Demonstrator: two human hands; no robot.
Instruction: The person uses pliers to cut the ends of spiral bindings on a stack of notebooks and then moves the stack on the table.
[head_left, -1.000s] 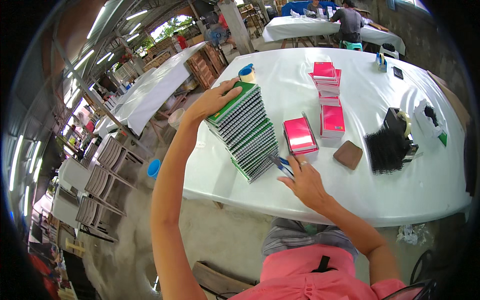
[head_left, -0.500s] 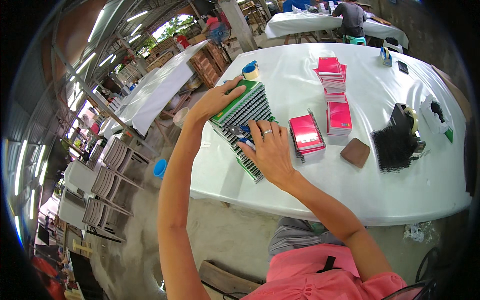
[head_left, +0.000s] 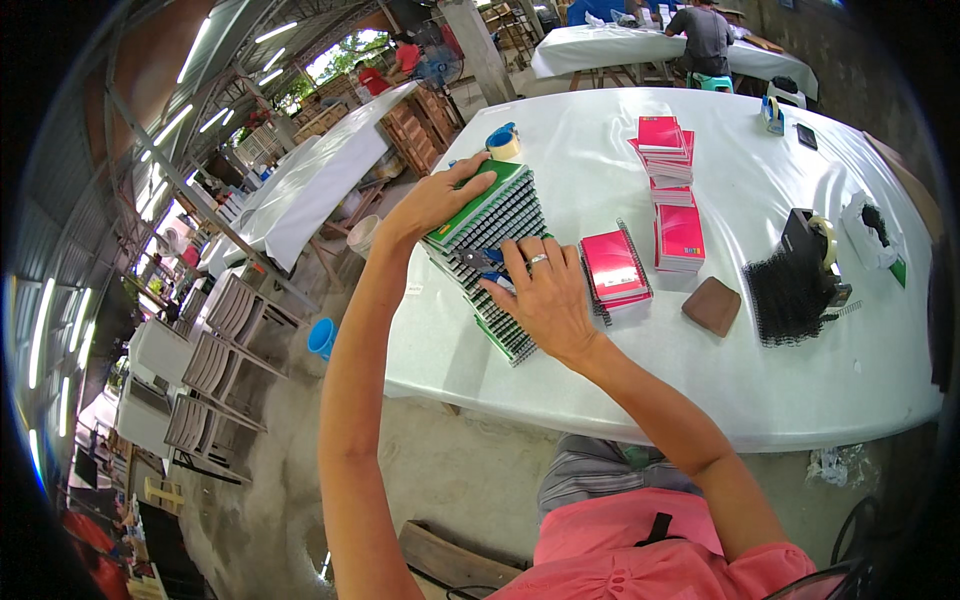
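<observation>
A tall stack of green spiral notebooks (head_left: 505,215) stands near the table's left edge, its wire-bound spines facing me. At the top far corner, my left hand (head_left: 440,200) grips the stack, with a thumb and finger visible on the green cover. My right hand (head_left: 548,285) is closed around blue-handled pliers (head_left: 480,262) in front of the spines. The pliers' metal jaws point left, at the coils; whether they pinch a wire is too small to tell. My palm hides much of the handles.
Several pink notebooks (head_left: 680,238) stand in piles right of my hand, a spiral-bound pile (head_left: 613,265) closest. Further right lie a brown pad (head_left: 712,305), black wire coils (head_left: 780,305) and a tape dispenser (head_left: 822,240). Tape rolls (head_left: 503,145) sit behind the green stack. A blue bucket (head_left: 321,338) stands on the floor.
My right hand and the pliers have shifted very slightly along the spines. My left hand stays on the stack. In the background, people in red have moved.
</observation>
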